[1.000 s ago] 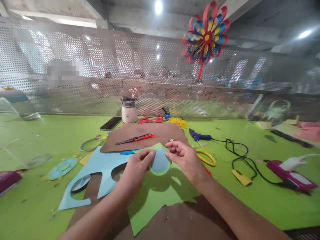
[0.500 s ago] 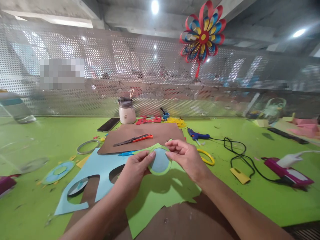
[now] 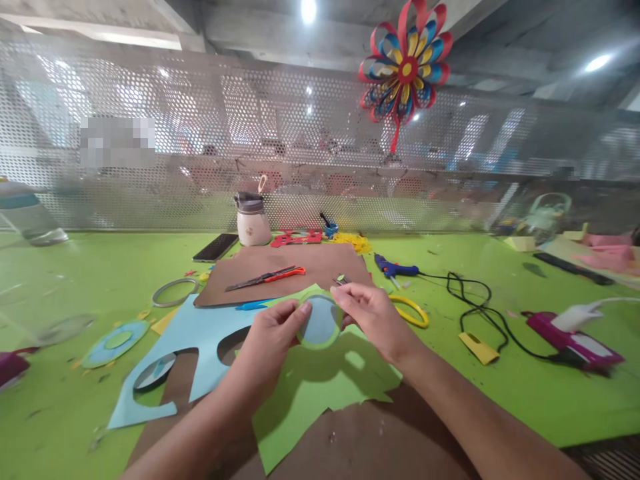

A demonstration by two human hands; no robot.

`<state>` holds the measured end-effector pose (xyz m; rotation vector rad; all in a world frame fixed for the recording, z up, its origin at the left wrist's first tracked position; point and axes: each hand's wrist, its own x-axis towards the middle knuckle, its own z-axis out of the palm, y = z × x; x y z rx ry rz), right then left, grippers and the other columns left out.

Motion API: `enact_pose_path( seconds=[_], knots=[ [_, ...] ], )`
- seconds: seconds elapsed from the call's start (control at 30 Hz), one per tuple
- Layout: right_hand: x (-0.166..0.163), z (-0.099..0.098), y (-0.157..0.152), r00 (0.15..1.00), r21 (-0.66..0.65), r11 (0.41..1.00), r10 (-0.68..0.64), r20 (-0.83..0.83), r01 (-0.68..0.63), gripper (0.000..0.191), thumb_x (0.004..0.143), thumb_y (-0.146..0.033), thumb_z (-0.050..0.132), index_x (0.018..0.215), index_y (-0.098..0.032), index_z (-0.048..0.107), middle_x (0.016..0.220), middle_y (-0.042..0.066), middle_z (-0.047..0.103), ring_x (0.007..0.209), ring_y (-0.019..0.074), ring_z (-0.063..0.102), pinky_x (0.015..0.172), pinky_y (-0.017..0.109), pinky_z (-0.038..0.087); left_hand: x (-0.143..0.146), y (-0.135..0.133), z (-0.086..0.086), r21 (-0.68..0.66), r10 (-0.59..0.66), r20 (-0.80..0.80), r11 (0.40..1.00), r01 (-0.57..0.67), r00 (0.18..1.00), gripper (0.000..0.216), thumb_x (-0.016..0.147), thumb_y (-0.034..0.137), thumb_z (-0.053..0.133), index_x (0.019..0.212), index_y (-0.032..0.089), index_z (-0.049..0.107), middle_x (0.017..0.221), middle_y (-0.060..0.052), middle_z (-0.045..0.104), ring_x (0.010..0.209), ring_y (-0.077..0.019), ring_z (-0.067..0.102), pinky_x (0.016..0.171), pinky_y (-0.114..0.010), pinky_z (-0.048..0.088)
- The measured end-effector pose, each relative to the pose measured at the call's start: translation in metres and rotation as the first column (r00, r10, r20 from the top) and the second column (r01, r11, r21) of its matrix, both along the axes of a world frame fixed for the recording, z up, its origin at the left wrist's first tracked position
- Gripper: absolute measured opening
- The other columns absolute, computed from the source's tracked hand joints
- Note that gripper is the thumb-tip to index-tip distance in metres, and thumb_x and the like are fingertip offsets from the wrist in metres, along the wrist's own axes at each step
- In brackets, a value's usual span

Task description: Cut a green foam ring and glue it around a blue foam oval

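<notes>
Holding: paper disc (image 3: 320, 321), lt-blue w/ green rim, ctr of frame, raised over the green sheet (image 3: 293, 417). L hand (image 3: 275, 327): pinched on disc's left edge, thumb on top. R hand (image 3: 373, 317): fingers bunched narrow at disc's upper-right edge; firm grip or mere touch, can't tell.

Ctr bottom: green sheet, jagged edge, below both hands, lying over brown paper (image 3: 360, 440).

Lower left: lt-blue sheet (image 3: 207, 357) w/ round cut-outs; tape roll (image 3: 154, 373) in the left one; blue/green paper wheel (image 3: 116, 343) to its left.

Mid-frame: brown board (image 3: 325, 259), bearing red-handled cutter (image 3: 265, 279) (exact type unclear); blue pen (image 3: 253, 305) near its lower edge.

Behind, left to right: phone (image 3: 216, 247), lidded bottle (image 3: 253, 225), red paper pcs. (image 3: 296, 238), yellow strips (image 3: 351, 242).

Right: blue glue gun (image 3: 396, 268), yellow ring (image 3: 414, 312), purple power strip (image 3: 573, 339).

Upper right: multicol. paper flower (image 3: 407, 69).
</notes>
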<state>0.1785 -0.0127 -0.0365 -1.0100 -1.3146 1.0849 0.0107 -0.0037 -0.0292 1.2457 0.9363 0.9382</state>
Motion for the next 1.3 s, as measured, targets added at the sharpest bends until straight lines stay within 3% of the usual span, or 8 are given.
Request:
enact_pose_path(
  seconds=[0.17, 0.63, 0.83, 1.17, 1.3],
  knots=[
    [0.0, -0.002, 0.002, 0.999, -0.034, 0.999, -0.005, 0.052, 0.007, 0.028, 0.078, -0.04, 0.063, 0.062, -0.017, 0.065, 0.055, -0.003, 0.054, 0.047, 0.0112, 0.051, 0.046, 0.025, 0.046, 0.002, 0.001, 0.0, -0.012, -0.005, 0.024, 1.0, 0.006, 1.0, 0.025, 0.074, 0.039, 0.064, 0.086, 0.018, 0.071, 0.077, -0.004, 0.068, 0.069, -0.0162, 0.057, 0.06, -0.022, 0.042],
    [0.002, -0.009, 0.005, 0.998, -0.101, 0.994, 0.038, -0.053, -0.043, 0.027, 0.073, -0.042, 0.068, 0.075, -0.015, 0.073, 0.058, -0.001, 0.06, 0.05, 0.013, 0.055, 0.05, 0.029, 0.051, -0.001, -0.002, 0.003, -0.086, -0.07, 0.203, 0.992, 0.089, 0.977, 0.038, 0.081, 0.042, 0.055, 0.103, 0.014, 0.068, 0.091, -0.012, 0.071, 0.082, -0.0237, 0.063, 0.069, -0.032, 0.049],
    [0.002, -0.008, 0.004, 0.997, -0.094, 0.994, 0.054, -0.052, -0.059, 0.026, 0.073, -0.04, 0.069, 0.077, -0.015, 0.074, 0.059, -0.001, 0.061, 0.051, 0.0126, 0.054, 0.051, 0.028, 0.05, -0.001, -0.002, 0.002, -0.069, -0.054, 0.136, 0.996, 0.064, 0.989, 0.033, 0.079, 0.039, 0.059, 0.1, 0.015, 0.07, 0.091, -0.01, 0.071, 0.082, -0.0212, 0.062, 0.072, -0.029, 0.048],
    [0.003, -0.01, 0.003, 0.997, -0.056, 0.995, 0.078, -0.022, -0.079, 0.024, 0.079, -0.038, 0.064, 0.083, -0.016, 0.073, 0.064, 0.0, 0.06, 0.057, 0.0129, 0.055, 0.054, 0.026, 0.049, -0.001, 0.0, -0.001, -0.014, -0.012, 0.087, 1.0, 0.013, 0.996, 0.037, 0.078, 0.047, 0.057, 0.09, 0.015, 0.071, 0.075, -0.006, 0.067, 0.069, -0.0178, 0.056, 0.069, -0.029, 0.045],
    [0.003, -0.005, 0.0, 0.995, -0.037, 0.995, 0.096, -0.016, -0.097, 0.022, 0.08, -0.037, 0.063, 0.082, -0.016, 0.072, 0.065, 0.0, 0.06, 0.058, 0.0123, 0.054, 0.055, 0.025, 0.047, -0.001, -0.001, 0.0, 0.078, 0.044, -0.001, 0.996, -0.043, 0.999, 0.034, 0.078, 0.046, 0.056, 0.084, 0.016, 0.07, 0.073, -0.004, 0.063, 0.066, -0.0169, 0.051, 0.065, -0.028, 0.043]
  ],
)
